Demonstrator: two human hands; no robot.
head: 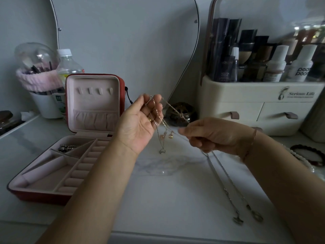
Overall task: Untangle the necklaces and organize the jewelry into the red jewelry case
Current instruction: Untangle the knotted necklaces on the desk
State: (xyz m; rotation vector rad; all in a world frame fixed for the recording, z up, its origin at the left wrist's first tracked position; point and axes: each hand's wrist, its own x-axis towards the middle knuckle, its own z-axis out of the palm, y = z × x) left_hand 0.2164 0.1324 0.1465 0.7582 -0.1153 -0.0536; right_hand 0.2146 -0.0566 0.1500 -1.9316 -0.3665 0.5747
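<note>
While the left hand (139,124) clutches the tangled necklaces (165,135) just right of the red jewelry case (40,195) and the right hand (211,136) pinches one chain (176,111), a hard tug could cinch the knot tighter imo.

The scene was dimly lit by a soft, cool grey light, and no hard shadows were cast. A pale glare was caught on the clear organizer lid (290,13) at upper right, and a faint sheen was left on the tabletop (158,191). Straight edges near the borders were bowed by wide-angle distortion. The right hand (216,136) was slightly smeared by blur.
</note>
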